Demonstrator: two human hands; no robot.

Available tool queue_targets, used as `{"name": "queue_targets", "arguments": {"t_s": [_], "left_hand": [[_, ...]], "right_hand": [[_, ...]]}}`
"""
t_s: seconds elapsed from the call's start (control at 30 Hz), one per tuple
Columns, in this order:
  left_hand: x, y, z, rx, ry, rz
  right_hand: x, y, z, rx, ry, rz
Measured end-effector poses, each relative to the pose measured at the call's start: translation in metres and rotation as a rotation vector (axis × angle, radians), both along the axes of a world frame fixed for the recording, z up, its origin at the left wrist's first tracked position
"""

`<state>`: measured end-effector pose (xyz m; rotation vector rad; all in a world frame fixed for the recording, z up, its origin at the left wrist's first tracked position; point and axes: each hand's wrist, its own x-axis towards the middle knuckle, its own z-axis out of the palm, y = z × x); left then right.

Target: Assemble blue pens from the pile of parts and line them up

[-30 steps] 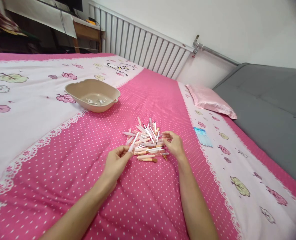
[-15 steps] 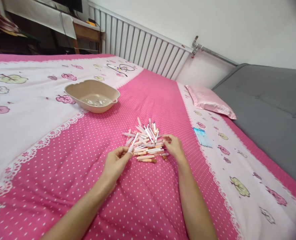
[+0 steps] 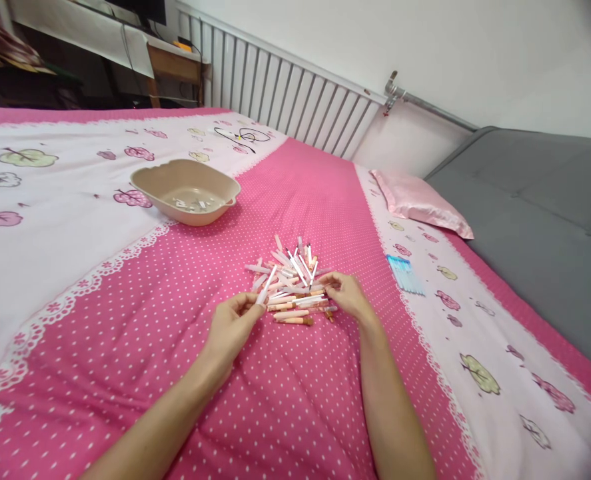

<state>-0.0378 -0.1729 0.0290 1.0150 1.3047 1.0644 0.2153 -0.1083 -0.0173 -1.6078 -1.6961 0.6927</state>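
Observation:
A loose pile of small makeup brushes (image 3: 295, 303) lies on the pink dotted bedspread. Some have peach handles and brown tips; among them are thin white sticks with dark ends and translucent pinkish pieces. At the pile's left edge, my left hand (image 3: 235, 322) pinches a slim white stick (image 3: 268, 285), tilted upward, its lower part in a translucent sleeve. My right hand (image 3: 348, 293) is at the right edge of the pile, fingertips curled together and touching it. Whatever lies between those fingertips is too small to make out.
A beige basin (image 3: 185, 190) with small white bits in it sits beyond the pile to the left. To the right lies a pack of blue-topped sticks (image 3: 405, 275), with a pink pillow (image 3: 420, 203) farther back. A black cable (image 3: 245, 137) rests near the white railing (image 3: 275, 73).
My right hand has moved slightly, its fingertips lower and closer together at the pile. My left hand keeps the white stick in nearly the same place.

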Motion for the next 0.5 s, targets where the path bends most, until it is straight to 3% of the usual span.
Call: {"name": "queue_targets", "arguments": {"t_s": [0.33, 0.5], "left_hand": [[0.0, -0.001, -0.001, -0.01, 0.001, 0.012], [0.0, -0.001, -0.001, -0.017, 0.004, 0.001]], "right_hand": [[-0.01, -0.005, 0.009, -0.068, 0.154, 0.082], [-0.018, -0.012, 0.023, -0.16, 0.422, 0.071]]}}
